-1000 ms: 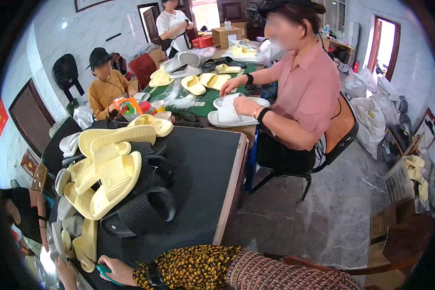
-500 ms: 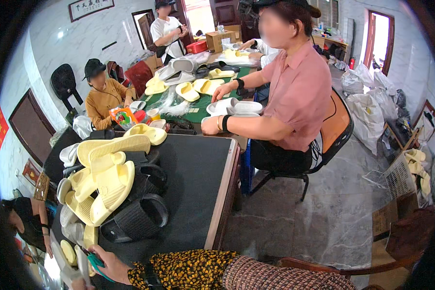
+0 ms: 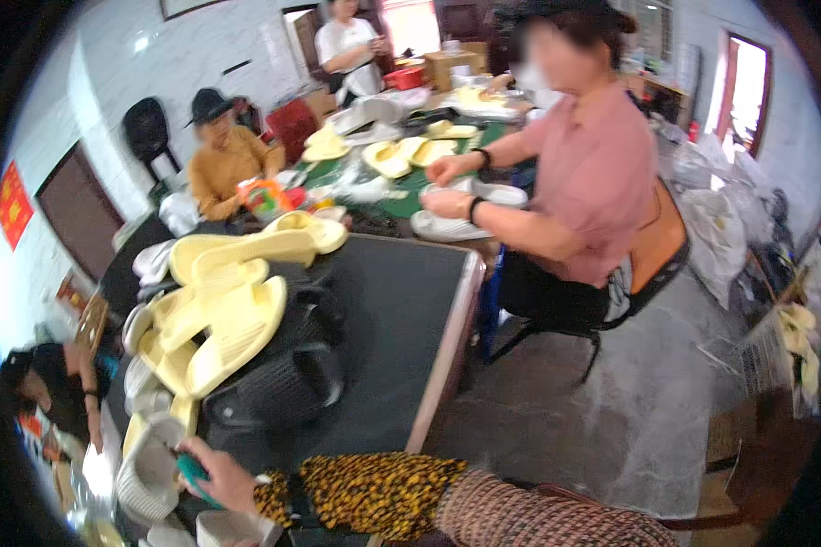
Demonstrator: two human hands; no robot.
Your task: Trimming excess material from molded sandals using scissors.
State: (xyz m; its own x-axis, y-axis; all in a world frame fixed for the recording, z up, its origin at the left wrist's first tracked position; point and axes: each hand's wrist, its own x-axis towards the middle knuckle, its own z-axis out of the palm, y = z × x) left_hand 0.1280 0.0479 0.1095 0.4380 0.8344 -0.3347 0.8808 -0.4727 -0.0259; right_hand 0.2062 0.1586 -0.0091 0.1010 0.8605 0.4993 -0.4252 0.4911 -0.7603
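My right hand (image 3: 217,479), at the lower left, is closed around scissors with teal handles (image 3: 194,478). Their tip reaches the opening of a pale grey slipper (image 3: 146,483), which stands tilted beside the hand. I cannot tell whether the tip touches it. More pale grey slippers (image 3: 233,527) lie under the hand at the lower edge. Just beyond are a black slipper (image 3: 269,392) and a heap of yellow slippers (image 3: 237,337). My left hand does not show.
The black-topped table (image 3: 392,310) has a pale edge on its right. A co-worker in a pink shirt (image 3: 584,173) handles a white slipper (image 3: 452,225) beyond it. Other people sit and stand around the far green table (image 3: 410,202). White sacks (image 3: 707,237) stand at the right.
The view has shifted, so the scene sits farther right and higher. A pale grey slipper now shows beside the scissors. The pink-shirted co-worker's hands have come together over the white slipper.
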